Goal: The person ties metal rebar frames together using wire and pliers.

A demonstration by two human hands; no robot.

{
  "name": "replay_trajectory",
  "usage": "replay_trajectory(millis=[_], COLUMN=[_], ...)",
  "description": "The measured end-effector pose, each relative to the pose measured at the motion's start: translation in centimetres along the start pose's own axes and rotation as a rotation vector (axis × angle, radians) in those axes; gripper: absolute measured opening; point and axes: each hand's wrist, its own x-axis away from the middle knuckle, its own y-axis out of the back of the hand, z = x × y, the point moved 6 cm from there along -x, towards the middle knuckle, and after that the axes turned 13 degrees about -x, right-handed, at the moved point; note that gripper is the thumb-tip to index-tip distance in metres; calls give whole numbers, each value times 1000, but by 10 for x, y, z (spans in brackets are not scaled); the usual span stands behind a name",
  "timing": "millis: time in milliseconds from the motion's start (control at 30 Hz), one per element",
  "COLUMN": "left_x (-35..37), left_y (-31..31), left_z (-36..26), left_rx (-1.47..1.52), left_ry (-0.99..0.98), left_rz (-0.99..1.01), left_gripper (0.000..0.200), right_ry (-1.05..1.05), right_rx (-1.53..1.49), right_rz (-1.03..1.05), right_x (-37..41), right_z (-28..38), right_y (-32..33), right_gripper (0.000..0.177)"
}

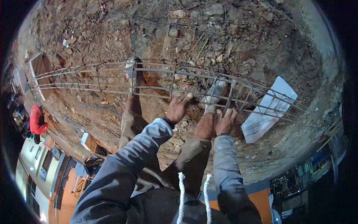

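A long rebar cage [154, 88] of thin steel bars and square stirrups lies across the view in front of me. My left hand [179, 108] is closed over its nearer bar, left of my right foot. Upright in my right hand [225, 121] is a dark, narrow metal tool [230, 94], its upper end among the bars. The tool's working end is too blurred to name its kind. A stirrup [173, 80] stands just beyond my left hand. My feet, in light footwear [215, 93], are at the cage, partly behind its bars.
A white board [269, 109] lies under the cage's right end; another panel [40, 76] is at its left end. Rubble and stones [179, 14] cover the uneven soil. A loose wire square [173, 30] lies beyond. A person in red [37, 120] is at the far left, near buildings.
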Motion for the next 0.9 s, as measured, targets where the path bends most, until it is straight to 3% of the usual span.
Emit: replay_trajectory(millis=[33,67,167,233,267,300,367,400,467,500,567,600,633,700,767,833,900], left_x=[-2,-8,-11,-10,-6,-7,-20,-24,-27,-33,-46,-57,-70,-90,-106,-115,-141], left_y=[-1,-2,-8,-18,-23,-20,-11,-6,19,24,58,69,82,94,89,77,61], left_z=[2,3,5,5,12,7,10,16,11,22,28,36,34,-1,-1,-11,22], left_rx=[-13,-20,-20,442,433,461,277,270,-586,-852,-706,-737,-769,-745,-785,-1090,-1181], left_ry=[4,3,23,195,336,314,47,51,187,-109,-212,-149,-88,-291,-361,-479,-444], left_rz=[-2,44,131,220,221,208,137,137,283,133,-154,-209,-264,-187,-191,-257,-193], left_gripper=[42,42,42,43,43,45,43,43,38,35,28,25,22,20,22,24,26], right_ry=[114,50,-1,-341,-369,-395,-380,-541,-765,-767,-963,-1138,-1154,-519,-486,-444,-110], right_rx=[78,-160,-322,-461,-524,-589,-698,-856,-1001,-1007,-1497,-1881,-1885,-1497,-1385,-1265,-726], right_rz=[-23,-65,67,448,383,321,278,212,120,112,72,-71,-77,367,367,367,342], right_x=[-1,2,19,33,47,58,58,69,76,60,32,31,23,-12,-21,-28,-31], right_z=[11,15,68,98,99,96,96,69,20,32,76,51,48,79,89,90,91], right_y=[-5,-12,-23,-39,-51,-64,-77,-104,-160,-152,-133,-171,-172,-153,-153,-162,-171], right_gripper=[37,46,46,45,45,45,44,42,34,34,31,39,39,42,39,36,39])
